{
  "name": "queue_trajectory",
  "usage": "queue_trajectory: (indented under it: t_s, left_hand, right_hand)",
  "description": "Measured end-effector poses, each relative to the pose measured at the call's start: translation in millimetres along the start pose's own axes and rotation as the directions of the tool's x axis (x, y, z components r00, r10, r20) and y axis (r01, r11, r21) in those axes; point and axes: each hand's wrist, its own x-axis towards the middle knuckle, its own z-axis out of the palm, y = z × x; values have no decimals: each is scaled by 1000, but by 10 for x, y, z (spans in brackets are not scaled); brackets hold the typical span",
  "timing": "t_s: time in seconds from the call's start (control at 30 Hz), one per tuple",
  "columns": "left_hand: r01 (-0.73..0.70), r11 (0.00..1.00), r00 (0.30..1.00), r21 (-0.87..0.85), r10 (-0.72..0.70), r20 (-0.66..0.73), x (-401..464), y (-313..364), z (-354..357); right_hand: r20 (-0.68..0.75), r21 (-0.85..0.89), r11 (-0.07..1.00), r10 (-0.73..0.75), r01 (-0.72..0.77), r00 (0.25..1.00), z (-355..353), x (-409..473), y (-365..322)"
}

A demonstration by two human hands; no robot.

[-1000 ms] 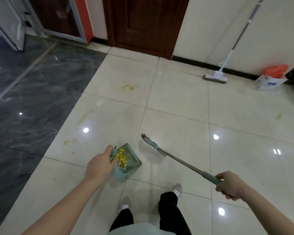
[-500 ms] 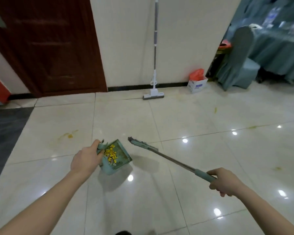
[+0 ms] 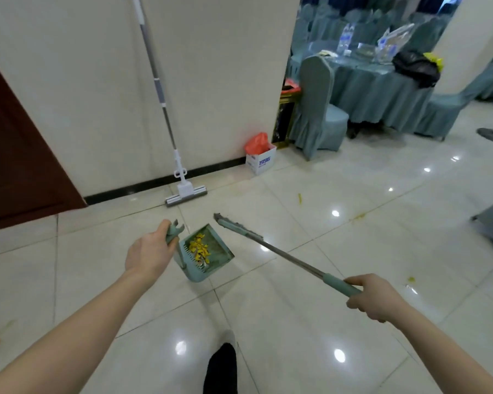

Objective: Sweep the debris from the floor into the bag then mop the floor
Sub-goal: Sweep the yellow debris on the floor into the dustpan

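Spillage risk: left hand grips the tilted dustpan of yellow debris, right hand grips the broom; a jolt before the red bag would scatter it.

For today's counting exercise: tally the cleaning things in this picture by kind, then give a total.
Broom: 1
Dustpan: 1
Mop: 1
Box with red bag: 1
Total: 4
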Motion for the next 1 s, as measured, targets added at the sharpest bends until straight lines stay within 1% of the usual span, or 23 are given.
queue_trajectory:
  t_s: [0.27, 0.37, 0.47, 0.63, 0.77, 0.83, 1.0]
  left_hand:
    - [-45, 998, 999, -50, 45, 8, 2144, 748, 246]
    - [-61, 996, 998, -57, 63, 27, 2854, 1046, 350]
    - [-69, 996, 997, -48, 70, 17, 3452, 1303, 448]
    - [-27, 999, 1000, -36, 27, 15, 4441, 1798, 664]
    - [12, 1000, 1000, 3, -12, -21, 5101, 2201, 779]
    - [12, 1000, 1000, 28, -12, -19, 5419, 2364, 850]
    - [36, 999, 999, 25, -36, 8, 6381, 2632, 1203]
  right_hand:
    - [-59, -5, 999, 51, -51, 997, -1224, 1434, -762]
    - [-59, 32, 996, 83, -82, 995, -1563, 1931, -925]
    - [-73, 46, 996, 86, -83, 994, -1878, 2423, -1039]
    - [-54, 49, 996, 80, -78, 995, -2406, 3453, -1212]
    - [-52, 30, 999, 42, -41, 998, -2952, 4288, -1404]
    - [-48, 33, 999, 30, -28, 998, -3219, 4649, -1507]
    - [-52, 19, 1000, 11, -10, 999, -3819, 5615, -1773]
